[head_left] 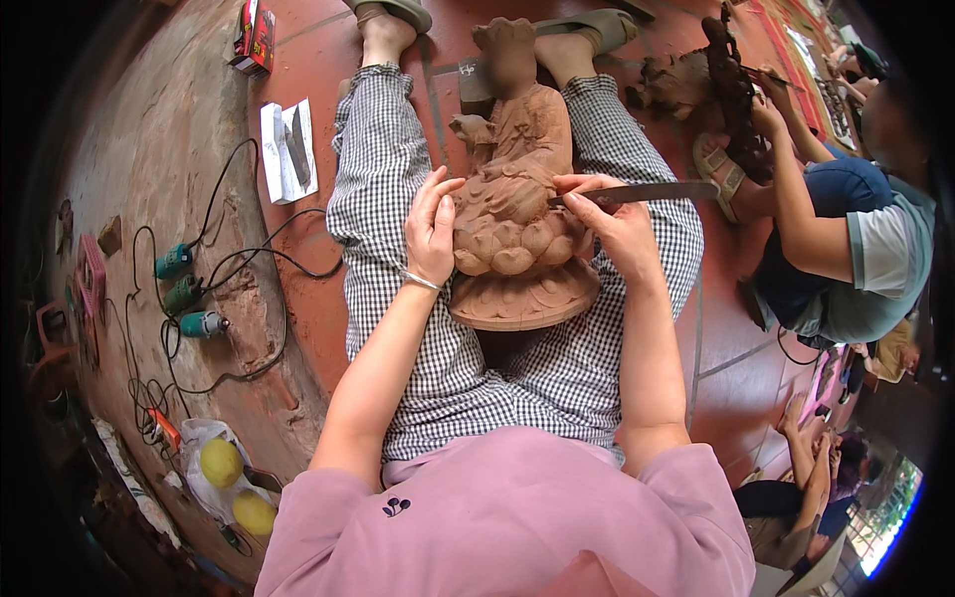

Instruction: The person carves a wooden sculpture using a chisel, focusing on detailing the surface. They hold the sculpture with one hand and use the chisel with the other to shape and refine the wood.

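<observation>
A carved wooden statue (517,149) of a seated figure lies between my legs, its head away from me and its lotus base (527,298) toward my lap. My left hand (433,229) is pressed against the statue's left side, fingers bent along the carved folds and petals. Pinched in my right hand (617,219) is a long, flat, dark carving tool (668,191). Its long end sticks out to the right, while the other end meets the wood near the figure's lap. The fingers partly cover the tool's middle.
To the left, green power tools (183,295) lie with tangled black cords on a worn ledge. A blade on a white box (288,152), a red box (253,40) and yellow fruits in a bag (221,464) are there too. At right, a co-worker (846,219) handles a dark carving (731,90).
</observation>
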Available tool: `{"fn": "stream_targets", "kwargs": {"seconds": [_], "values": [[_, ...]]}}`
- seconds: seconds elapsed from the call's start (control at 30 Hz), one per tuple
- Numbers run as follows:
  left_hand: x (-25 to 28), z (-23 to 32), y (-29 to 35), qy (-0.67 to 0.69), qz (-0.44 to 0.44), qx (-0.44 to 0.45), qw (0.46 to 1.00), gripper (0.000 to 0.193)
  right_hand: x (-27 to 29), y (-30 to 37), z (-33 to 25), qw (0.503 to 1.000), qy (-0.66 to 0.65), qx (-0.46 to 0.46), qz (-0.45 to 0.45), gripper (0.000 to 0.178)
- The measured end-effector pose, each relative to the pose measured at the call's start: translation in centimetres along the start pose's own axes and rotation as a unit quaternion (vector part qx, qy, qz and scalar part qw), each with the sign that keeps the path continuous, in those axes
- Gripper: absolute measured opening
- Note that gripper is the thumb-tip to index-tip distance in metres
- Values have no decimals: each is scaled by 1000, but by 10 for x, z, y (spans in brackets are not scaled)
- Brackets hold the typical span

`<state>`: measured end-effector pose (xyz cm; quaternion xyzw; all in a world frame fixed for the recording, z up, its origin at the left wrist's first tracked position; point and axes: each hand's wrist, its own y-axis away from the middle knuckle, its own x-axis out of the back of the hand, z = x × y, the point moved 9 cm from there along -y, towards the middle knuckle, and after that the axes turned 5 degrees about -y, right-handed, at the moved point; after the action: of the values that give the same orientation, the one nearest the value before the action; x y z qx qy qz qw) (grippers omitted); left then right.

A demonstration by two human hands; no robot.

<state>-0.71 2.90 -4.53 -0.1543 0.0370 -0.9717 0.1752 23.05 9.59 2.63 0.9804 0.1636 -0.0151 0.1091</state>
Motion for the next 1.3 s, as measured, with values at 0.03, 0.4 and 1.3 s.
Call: {"fn": "stream_targets", "kwargs": {"seconds": [0.03,0.4,1.3], "values": [[1,1,-1,-4,3,-13,1000,35,-2,-4,-2,999,28,-2,-33,17],[1,-3,-2,61,0,-12,998,40,-11,-55,-14,972,112,-88,-186,24],[-3,-9,-3,98,-23,-1,995,40,-8,-58,-11,971,92,-92,-203,20]]}}
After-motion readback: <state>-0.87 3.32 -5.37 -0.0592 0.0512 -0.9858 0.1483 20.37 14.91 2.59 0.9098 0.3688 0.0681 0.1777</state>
